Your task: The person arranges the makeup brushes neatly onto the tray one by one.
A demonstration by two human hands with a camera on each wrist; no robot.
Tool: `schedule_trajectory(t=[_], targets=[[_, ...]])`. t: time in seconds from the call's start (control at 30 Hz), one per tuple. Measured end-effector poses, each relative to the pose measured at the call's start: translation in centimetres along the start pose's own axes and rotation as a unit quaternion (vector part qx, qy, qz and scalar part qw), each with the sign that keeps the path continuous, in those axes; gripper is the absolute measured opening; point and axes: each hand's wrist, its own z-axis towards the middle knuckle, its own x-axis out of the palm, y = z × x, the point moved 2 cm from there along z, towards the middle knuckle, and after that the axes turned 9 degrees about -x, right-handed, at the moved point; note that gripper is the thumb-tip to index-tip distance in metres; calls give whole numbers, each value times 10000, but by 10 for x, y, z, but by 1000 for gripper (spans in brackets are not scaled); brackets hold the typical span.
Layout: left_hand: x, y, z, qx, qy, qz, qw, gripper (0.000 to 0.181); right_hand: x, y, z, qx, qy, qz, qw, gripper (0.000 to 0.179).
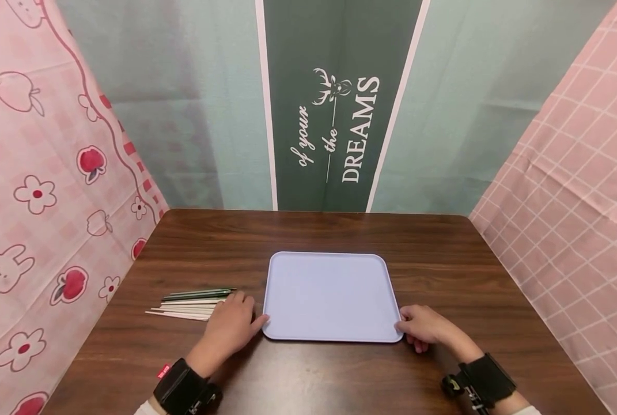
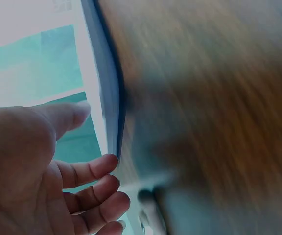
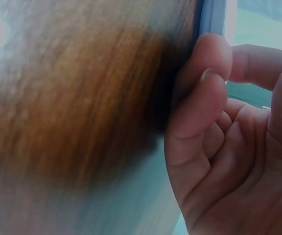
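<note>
A pale lavender tray [image 1: 332,297] with rounded corners lies on the wooden table. At its front right corner my right hand [image 1: 423,325] pinches the rim, thumb on top and curled fingers below; the right wrist view shows these fingers [image 3: 199,105] right at the tray's edge. My left hand [image 1: 232,324] is at the left side, its thumb at the tray's front left corner and its other fingers spread loosely. Those fingers overlap the right ends of several thin chopsticks [image 1: 184,309], some dark green and some cream, and hide their ends.
The dark wooden table [image 1: 318,230] reaches back to a green curtain [image 1: 225,115] with white lettering. Pink patterned cloths hang on the left [image 1: 54,230] and right [image 1: 572,202]. Black bands [image 1: 182,389] with cameras sit on both wrists.
</note>
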Motion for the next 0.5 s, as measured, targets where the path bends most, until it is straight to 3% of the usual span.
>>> schedule_trajectory(t=[0.1,0.3,0.5], targets=[[-6,10,-1,55,-34,-60,10000,43,0,-1,0,-2,-1,33,10000,23],[-19,35,-3,102,312,-219,9992,38,-1,-2,0,-3,27,114,9999,23],[-27,60,-6,433,423,-300,9977,37,-1,-4,1,4,36,135,9999,24]])
